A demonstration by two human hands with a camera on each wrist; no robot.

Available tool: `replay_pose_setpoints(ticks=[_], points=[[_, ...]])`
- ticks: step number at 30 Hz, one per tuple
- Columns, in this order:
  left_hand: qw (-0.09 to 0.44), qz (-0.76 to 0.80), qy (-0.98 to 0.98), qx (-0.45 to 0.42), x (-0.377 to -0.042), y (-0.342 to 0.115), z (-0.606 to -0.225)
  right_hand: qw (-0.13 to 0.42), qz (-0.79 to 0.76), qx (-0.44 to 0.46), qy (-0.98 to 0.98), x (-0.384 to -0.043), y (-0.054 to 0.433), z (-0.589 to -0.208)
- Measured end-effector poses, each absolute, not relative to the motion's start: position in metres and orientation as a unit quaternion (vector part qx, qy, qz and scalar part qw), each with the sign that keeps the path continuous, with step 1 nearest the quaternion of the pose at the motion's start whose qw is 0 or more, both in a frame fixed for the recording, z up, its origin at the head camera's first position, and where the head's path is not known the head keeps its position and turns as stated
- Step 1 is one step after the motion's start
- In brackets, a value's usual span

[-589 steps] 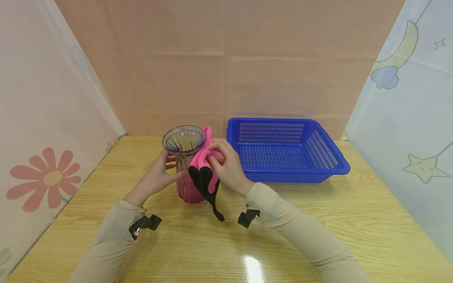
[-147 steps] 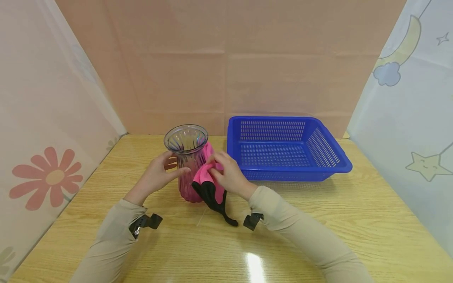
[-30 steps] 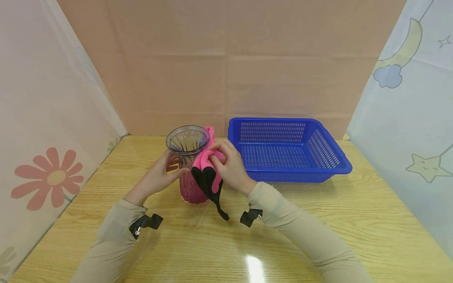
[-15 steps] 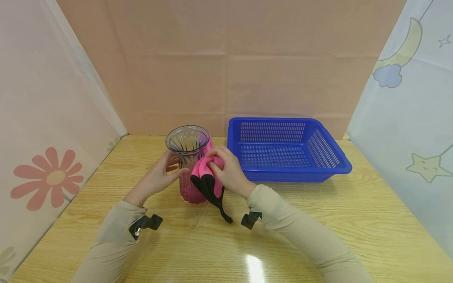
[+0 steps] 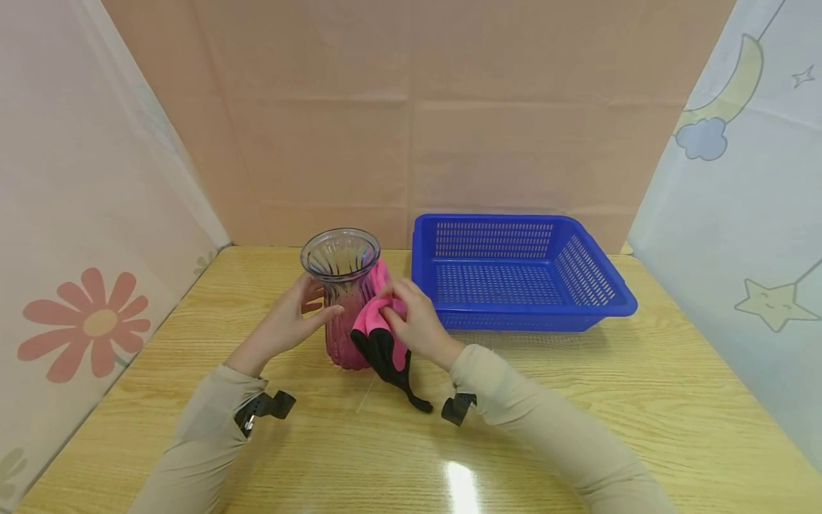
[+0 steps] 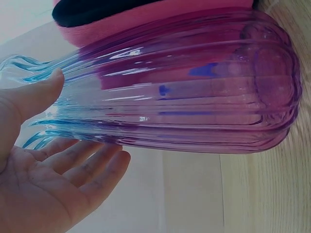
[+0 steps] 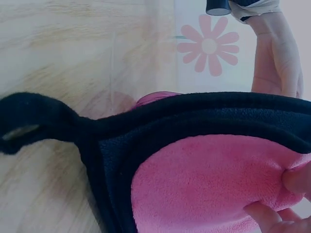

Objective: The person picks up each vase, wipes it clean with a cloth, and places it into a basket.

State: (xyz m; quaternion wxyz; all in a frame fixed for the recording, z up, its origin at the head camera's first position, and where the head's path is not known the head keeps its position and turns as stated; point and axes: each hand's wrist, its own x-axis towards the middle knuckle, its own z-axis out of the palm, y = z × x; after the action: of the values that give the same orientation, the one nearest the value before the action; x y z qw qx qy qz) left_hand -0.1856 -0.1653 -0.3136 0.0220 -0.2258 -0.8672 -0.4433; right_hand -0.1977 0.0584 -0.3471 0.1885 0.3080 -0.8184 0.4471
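Observation:
A ribbed glass vase, clear at the flared rim and shading to pink-purple at the base, stands upright on the table. My left hand holds it from the left below the rim; in the left wrist view the thumb lies on one side of the neck and the fingers on the other. Between thumb and fingers my right hand pinches a plush pink cloth with black edging and a black hanging loop. The bunched cloth lies against the vase's right side, its black end hanging toward the table.
A blue perforated plastic basket sits to the right of the vase, near the back of the wooden table. A peach backdrop rises behind the table, with printed white sheets on both sides.
Over the last second my right hand has slid the cloth down along the vase's right side, from beside the rim to lower. My left hand and the vase stay nearly still.

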Motion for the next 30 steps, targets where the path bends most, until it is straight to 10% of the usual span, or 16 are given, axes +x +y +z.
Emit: replay_pose_setpoints(ticks=[30], points=[[0.015,-0.437,-0.874,-0.212,-0.189,-0.166,-0.315,0.204,0.459,0.307,-0.808,-0.195,0.057,-0.341]])
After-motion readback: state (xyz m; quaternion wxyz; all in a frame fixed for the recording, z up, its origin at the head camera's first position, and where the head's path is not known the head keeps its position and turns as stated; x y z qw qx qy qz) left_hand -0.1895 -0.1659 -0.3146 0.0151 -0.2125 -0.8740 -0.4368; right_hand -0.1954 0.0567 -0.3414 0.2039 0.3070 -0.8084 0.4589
